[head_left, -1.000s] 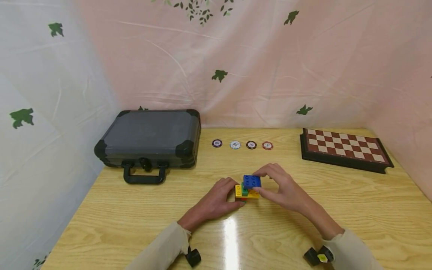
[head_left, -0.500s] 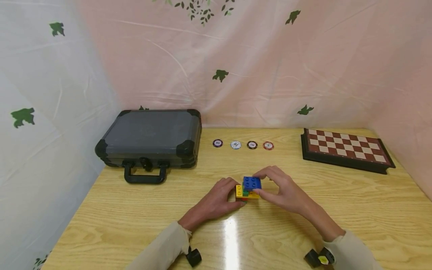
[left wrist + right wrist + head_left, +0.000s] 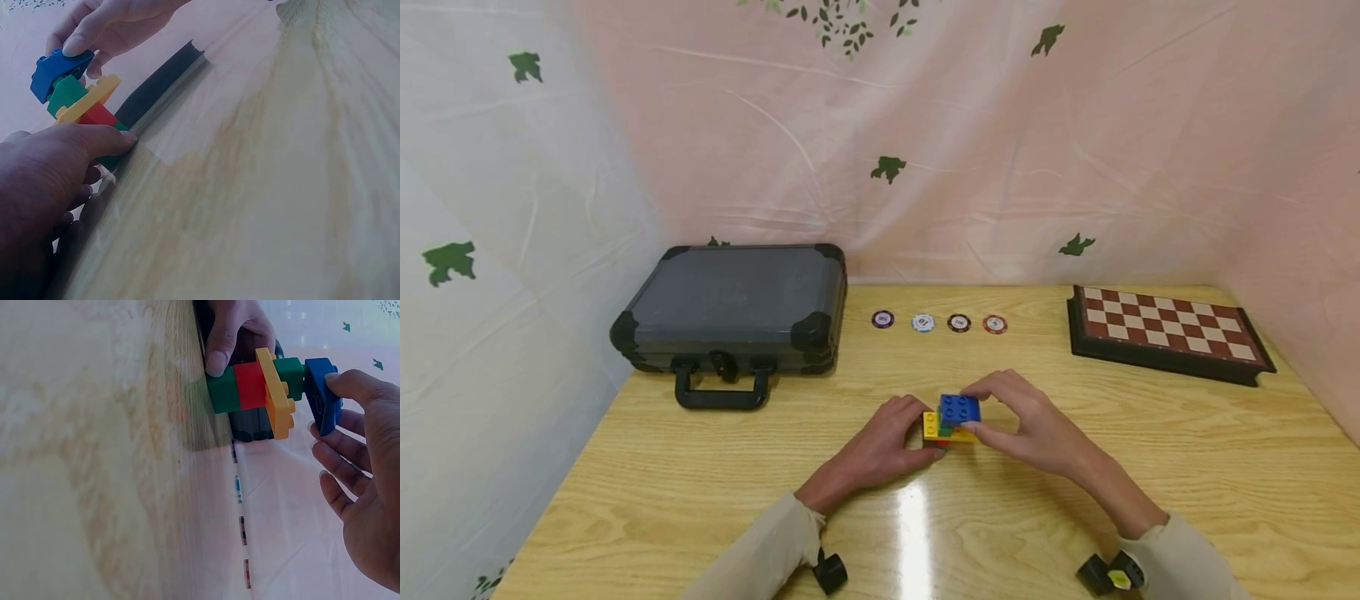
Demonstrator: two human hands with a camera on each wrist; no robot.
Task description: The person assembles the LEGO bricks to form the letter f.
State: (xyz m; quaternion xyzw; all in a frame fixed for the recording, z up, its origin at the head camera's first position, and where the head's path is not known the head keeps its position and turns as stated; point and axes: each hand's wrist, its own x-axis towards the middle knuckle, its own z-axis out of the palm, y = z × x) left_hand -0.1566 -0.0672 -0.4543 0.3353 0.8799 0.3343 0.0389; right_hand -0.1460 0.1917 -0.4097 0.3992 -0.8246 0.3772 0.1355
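A small tower of toy building bricks stands on the table between both hands. From the bottom it has a green brick [image 3: 223, 395], a red brick [image 3: 250, 385], a wider yellow brick [image 3: 274, 394] and another green brick [image 3: 288, 376]. My left hand [image 3: 880, 446] holds the tower low down, its thumb on the bottom green brick in the right wrist view. With thumb and fingers my right hand [image 3: 1033, 425] pinches a blue brick [image 3: 959, 410] at the top. This blue brick sits tilted against the upper green brick's studs, with a narrow gap showing in the right wrist view.
A dark grey case [image 3: 730, 292] with a black handle [image 3: 722, 398] lies at the back left. Several poker chips [image 3: 923, 322] form a row behind the bricks. A checkered board box [image 3: 1168, 329] lies at the back right of the wooden table [image 3: 700, 492].
My right hand has lowered the blue brick slightly onto the upper green brick. The left hand and the lower bricks have stayed in place.
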